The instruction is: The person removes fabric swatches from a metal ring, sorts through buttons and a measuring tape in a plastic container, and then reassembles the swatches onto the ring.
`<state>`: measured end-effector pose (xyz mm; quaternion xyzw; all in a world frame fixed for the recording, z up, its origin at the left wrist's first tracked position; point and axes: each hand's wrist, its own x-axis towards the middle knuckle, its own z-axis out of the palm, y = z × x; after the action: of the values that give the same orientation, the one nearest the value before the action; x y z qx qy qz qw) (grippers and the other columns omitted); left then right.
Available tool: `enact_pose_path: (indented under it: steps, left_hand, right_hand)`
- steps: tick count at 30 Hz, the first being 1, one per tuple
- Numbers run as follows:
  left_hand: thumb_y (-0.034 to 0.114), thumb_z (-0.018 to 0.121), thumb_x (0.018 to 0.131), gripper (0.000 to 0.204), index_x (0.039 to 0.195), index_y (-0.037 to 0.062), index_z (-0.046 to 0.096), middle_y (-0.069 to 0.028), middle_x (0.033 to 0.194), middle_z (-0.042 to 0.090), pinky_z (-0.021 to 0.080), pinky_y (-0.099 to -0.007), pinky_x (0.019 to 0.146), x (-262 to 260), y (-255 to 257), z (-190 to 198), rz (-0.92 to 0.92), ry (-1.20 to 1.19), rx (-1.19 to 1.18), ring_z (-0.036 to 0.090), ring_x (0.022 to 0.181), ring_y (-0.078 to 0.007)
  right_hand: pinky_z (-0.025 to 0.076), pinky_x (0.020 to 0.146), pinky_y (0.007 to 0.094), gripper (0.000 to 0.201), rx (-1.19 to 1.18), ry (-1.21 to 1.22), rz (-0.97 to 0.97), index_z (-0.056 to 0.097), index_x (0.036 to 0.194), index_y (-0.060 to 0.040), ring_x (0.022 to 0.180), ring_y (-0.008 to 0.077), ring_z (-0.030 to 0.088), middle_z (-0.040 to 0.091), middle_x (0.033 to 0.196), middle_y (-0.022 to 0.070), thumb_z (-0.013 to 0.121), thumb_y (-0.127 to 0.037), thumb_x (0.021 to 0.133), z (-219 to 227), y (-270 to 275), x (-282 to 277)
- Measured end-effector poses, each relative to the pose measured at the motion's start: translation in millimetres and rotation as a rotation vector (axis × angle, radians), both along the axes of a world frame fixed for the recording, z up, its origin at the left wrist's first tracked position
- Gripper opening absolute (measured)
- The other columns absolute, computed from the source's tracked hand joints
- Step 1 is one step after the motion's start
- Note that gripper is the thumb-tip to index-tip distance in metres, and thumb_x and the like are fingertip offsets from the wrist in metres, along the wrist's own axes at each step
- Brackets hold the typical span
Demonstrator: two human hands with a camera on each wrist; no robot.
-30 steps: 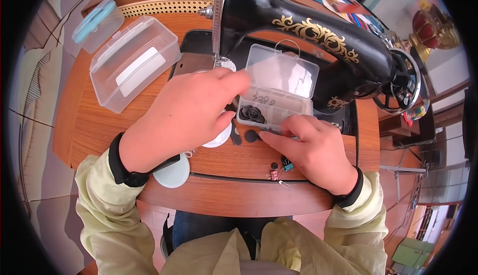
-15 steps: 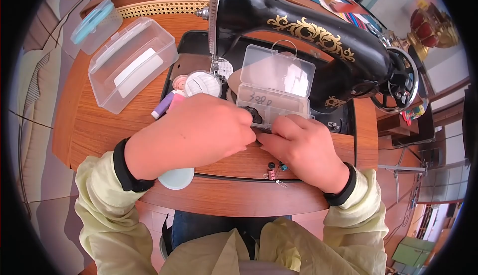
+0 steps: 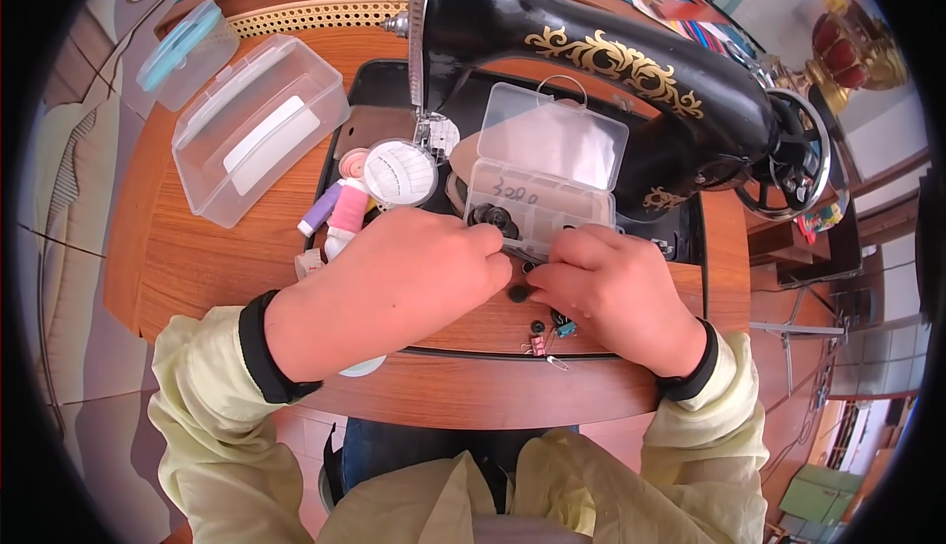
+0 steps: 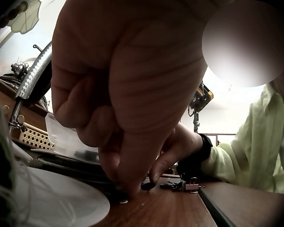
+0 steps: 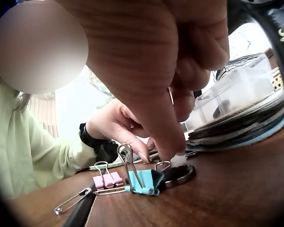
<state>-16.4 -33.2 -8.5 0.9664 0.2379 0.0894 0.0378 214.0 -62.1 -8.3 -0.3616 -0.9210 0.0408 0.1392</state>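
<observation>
My left hand point(image 3: 394, 268) reaches down to the tabletop in front of a small clear compartment box point(image 3: 542, 211), fingers bent and tips together. Whether it pinches anything I cannot tell. Facing it, my right hand point(image 3: 616, 288) has its thumb and finger at a round black button point(image 3: 518, 293); the left wrist view shows the button point(image 4: 148, 184) right under that thumb's tip. The box lies with its lid raised, and black buttons point(image 3: 493, 219) fill its left compartment. In the right wrist view, a teal binder clip point(image 5: 144, 181) and a pink binder clip point(image 5: 108, 180) stand near the fingertips.
A black sewing machine point(image 3: 591, 41) rises behind the box. At left are a large clear container point(image 3: 261, 130) and its blue-handled lid point(image 3: 182, 51). Thread spools point(image 3: 348, 211) and a round white pin case point(image 3: 401, 173) lie beyond my left hand; a safety pin point(image 3: 558, 363) lies near the front.
My left hand came down from beside the box's lid to the tabletop in front of it, uncovering the spools and pin case. My right hand shifted slightly, staying by the box's front right.
</observation>
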Motion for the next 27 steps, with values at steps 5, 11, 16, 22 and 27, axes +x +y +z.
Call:
enact_pose_path:
  steps: [5,11,16,22,27]
  left_hand:
    - [0.007,0.059,0.072,0.009,0.079,0.007,0.053,-0.0055,0.079,0.052,0.05,-0.0321,0.06,0.0,0.2,-0.2,-0.001,-0.017,-0.012,0.062,0.072,-0.0205]
    - [0.007,0.06,0.071,0.008,0.077,0.0069,0.055,-0.0058,0.078,0.053,0.051,-0.032,0.06,0.0,0.3,0.7,0.009,-0.014,0.005,0.063,0.072,-0.0208]
    - [0.006,0.063,0.07,0.005,0.074,0.0055,0.059,-0.0073,0.075,0.058,0.053,-0.032,0.058,-1.4,-0.1,2.1,0.014,-0.016,0.041,0.065,0.071,-0.0216]
    - [0.006,0.063,0.068,0.005,0.068,0.0055,0.058,-0.0068,0.07,0.058,0.052,-0.0318,0.057,-2.4,0.2,4.6,-0.005,0.025,0.049,0.065,0.068,-0.0215]
    - [0.008,0.061,0.068,0.006,0.073,0.0076,0.056,-0.0032,0.072,0.052,0.049,-0.0303,0.057,-4.0,2.5,2.6,0.005,0.059,0.061,0.061,0.07,-0.0185]
  right_hand:
    - [0.05,0.06,0.0323,0.024,0.02,0.001,0.026,0.067,0.085,-0.01,0.072,0.0211,0.059,0.059,0.081,0.0006,0.075,-0.014,0.063,-6.0,-3.1,-1.9]
    - [0.051,0.061,0.0323,0.031,-0.032,-0.019,0.068,0.068,0.091,-0.0094,0.071,0.0216,0.06,0.061,0.082,0.0018,0.074,-0.014,0.061,-3.7,-3.0,-3.0]
    - [0.051,0.062,0.0342,0.021,-0.013,0.169,0.021,0.065,0.087,-0.0078,0.073,0.0248,0.062,0.061,0.079,0.0049,0.07,-0.007,0.066,6.2,0.4,4.7]
    - [0.05,0.062,0.037,0.012,-0.033,0.26,-0.187,0.067,0.086,-0.0065,0.072,0.0296,0.063,0.064,0.079,0.0094,0.071,-0.005,0.075,27.7,6.2,31.4]
    - [0.051,0.062,0.0366,0.013,-0.032,0.178,-0.185,0.068,0.086,-0.0065,0.071,0.0299,0.063,0.064,0.078,0.0085,0.071,-0.005,0.074,22.5,4.7,31.7]
